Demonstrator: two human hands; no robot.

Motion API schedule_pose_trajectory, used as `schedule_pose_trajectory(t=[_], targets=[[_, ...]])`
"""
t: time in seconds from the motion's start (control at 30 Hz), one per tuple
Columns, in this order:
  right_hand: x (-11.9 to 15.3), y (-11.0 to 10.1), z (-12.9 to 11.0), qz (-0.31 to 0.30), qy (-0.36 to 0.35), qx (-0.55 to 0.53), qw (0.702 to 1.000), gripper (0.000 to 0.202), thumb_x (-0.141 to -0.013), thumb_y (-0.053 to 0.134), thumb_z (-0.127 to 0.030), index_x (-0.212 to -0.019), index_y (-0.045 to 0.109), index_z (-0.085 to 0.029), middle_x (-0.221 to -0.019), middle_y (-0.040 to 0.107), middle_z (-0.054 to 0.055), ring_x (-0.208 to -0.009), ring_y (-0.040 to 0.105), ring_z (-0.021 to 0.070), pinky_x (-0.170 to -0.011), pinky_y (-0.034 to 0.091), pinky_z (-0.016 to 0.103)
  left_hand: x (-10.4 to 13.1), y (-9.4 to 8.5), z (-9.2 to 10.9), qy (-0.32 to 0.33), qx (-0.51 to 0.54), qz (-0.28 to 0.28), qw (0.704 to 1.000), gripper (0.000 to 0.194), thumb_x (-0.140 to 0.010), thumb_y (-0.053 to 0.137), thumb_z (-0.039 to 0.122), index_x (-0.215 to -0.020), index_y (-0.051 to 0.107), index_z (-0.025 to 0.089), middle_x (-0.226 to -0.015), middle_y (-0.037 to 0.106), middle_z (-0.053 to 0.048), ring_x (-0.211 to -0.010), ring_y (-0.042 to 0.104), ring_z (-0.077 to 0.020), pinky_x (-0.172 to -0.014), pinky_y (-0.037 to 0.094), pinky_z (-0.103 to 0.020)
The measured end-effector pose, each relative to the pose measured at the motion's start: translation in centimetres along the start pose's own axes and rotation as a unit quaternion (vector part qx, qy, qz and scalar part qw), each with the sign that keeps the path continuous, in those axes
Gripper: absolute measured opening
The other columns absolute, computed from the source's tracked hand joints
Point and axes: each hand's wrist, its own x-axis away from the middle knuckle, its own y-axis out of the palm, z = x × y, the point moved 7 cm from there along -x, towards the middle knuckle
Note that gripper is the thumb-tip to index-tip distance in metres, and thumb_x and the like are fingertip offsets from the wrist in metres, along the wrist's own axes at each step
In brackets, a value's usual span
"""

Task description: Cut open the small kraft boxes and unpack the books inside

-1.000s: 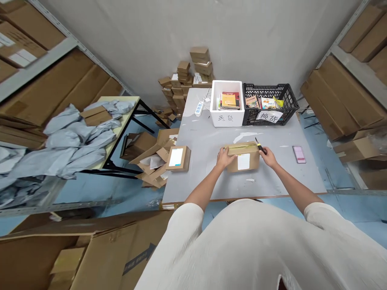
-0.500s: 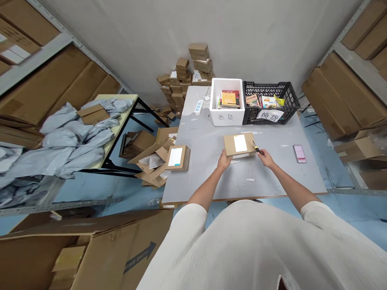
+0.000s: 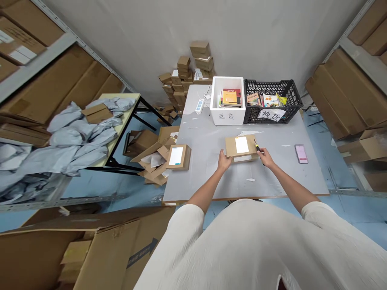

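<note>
A brown cardboard box (image 3: pixel 252 147) with a white label on top lies on the grey table (image 3: pixel 199 181) in front of me. My left hand (image 3: pixel 224 161) grips its near left corner. In my right hand (image 3: pixel 266 157) is a black and yellow utility knife (image 3: pixel 257 148), its tip at the box's right end. Another labelled box (image 3: pixel 178 157) sits at the table's left edge. Behind the held box stand a white foam bin (image 3: pixel 228 117) and a black crate (image 3: pixel 287 114), both with books inside.
A phone (image 3: pixel 301 154) lies on the right of the table, a power strip (image 3: pixel 200 106) at the back left. Opened cartons (image 3: pixel 154 161) and stacked boxes (image 3: pixel 201 50) are beyond the left edge. Grey bags (image 3: pixel 72 137) cover a side table. A large carton (image 3: pixel 121 249) stands near left.
The knife in my right hand has tilted more upright at the box's right end. My left hand still grips the box, whose near side now shows more. The view has shifted slightly.
</note>
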Motion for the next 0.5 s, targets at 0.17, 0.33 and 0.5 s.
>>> schedule_pose_trajectory(t=[0.17, 0.33, 0.5], targets=[[1.2, -2.3, -0.1, 0.046, 0.042, -0.022, 0.998, 0.053, -0.095, 0.056, -0.073, -0.120, 0.062, -0.027, -0.126, 0.075, 0.013, -0.102, 0.072, 0.0292, -0.091, 0.060, 0.045, 1.6, -1.3, 1.3, 0.025, -0.028, 0.013, 0.999, 0.079, -0.100, 0.065, 0.054, -0.167, 0.036, 0.025, -0.144, 0.065, -0.015, -0.125, 0.071, -0.0305, -0.110, 0.053, -0.042], [0.2, -3.8, -0.9, 0.071, 0.068, 0.000, 0.995, 0.047, -0.096, 0.054, -0.065, -0.122, 0.060, -0.027, -0.126, 0.076, 0.012, -0.108, 0.074, 0.0308, -0.095, 0.060, 0.046, 1.2, -2.1, 3.2, 0.032, -0.041, 0.032, 0.998, 0.065, -0.105, 0.061, 0.054, -0.159, 0.042, 0.023, -0.140, 0.067, -0.016, -0.133, 0.067, -0.0316, -0.111, 0.051, -0.043], [-1.1, -3.9, -1.0, 0.056, 0.068, -0.033, 0.996, 0.053, -0.095, 0.052, -0.070, -0.124, 0.061, -0.026, -0.120, 0.076, 0.011, -0.107, 0.075, 0.0289, -0.092, 0.061, 0.045, 0.9, -2.0, 3.4, 0.043, -0.007, 0.040, 0.998, 0.054, -0.106, 0.058, 0.037, -0.157, 0.044, 0.025, -0.147, 0.064, -0.014, -0.122, 0.071, -0.0263, -0.108, 0.054, -0.041]])
